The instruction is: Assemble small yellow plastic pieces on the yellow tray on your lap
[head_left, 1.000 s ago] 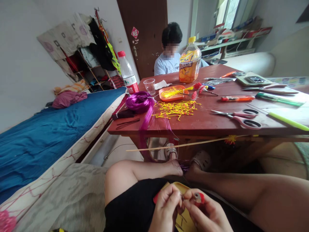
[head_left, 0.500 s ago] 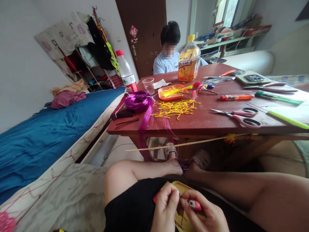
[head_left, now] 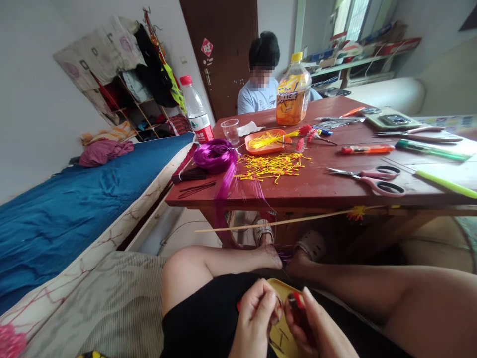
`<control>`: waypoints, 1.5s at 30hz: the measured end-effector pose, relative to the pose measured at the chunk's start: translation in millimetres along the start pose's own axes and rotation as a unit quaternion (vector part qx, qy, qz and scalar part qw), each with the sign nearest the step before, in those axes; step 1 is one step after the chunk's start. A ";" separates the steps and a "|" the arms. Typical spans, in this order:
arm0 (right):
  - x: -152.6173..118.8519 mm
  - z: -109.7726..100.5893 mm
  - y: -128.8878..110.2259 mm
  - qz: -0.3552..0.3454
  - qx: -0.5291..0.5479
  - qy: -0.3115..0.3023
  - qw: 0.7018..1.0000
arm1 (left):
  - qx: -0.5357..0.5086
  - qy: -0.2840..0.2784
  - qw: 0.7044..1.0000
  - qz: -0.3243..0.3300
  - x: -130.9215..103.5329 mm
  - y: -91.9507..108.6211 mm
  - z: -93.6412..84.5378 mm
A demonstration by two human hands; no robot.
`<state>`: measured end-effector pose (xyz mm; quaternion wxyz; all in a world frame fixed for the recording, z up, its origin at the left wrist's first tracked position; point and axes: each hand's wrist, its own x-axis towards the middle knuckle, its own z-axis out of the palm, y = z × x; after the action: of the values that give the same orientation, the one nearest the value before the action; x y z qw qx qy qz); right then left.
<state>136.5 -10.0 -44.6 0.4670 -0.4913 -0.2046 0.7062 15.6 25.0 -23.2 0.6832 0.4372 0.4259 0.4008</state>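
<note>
Over my lap, my left hand [head_left: 257,311] pinches something small whose shape I cannot make out, with a bit of red showing at its left side. Just to the right, my right hand [head_left: 311,323] is wrapped round a dark red tool [head_left: 298,308], its thumb along the upper end. The two hands are slightly apart. Beneath them lies a yellow tray [head_left: 281,286] with several short dark pieces in it, partly hidden by the hands.
The red table [head_left: 316,184] ahead holds purple fibre [head_left: 216,155], yellow stamens [head_left: 274,166], an orange dish [head_left: 249,147], scissors [head_left: 372,178] and two bottles. A thin stick [head_left: 261,224] juts along its front edge. Across sits a person [head_left: 257,97].
My right hand has turned and moved slightly away from my left; the tool in it now stands more upright. My left hand has hardly moved.
</note>
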 end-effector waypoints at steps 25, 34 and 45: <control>4.4 5.8 -2.9 -0.283 -0.181 0.100 0.937 | 0.214 0.140 0.955 0.150 -1.5 10.0 14.7; 4.4 16.5 3.5 -0.258 -0.131 0.117 0.950 | 0.104 0.125 0.987 0.018 -2.1 6.5 18.1; 3.9 21.7 -15.9 -0.213 -0.133 0.151 0.956 | -0.048 0.055 0.994 -0.082 2.8 -9.7 5.2</control>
<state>124.3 4.7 -25.3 0.5629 -0.5945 -0.3235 0.4745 23.0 23.3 -31.6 0.7094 0.3452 0.4773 0.3870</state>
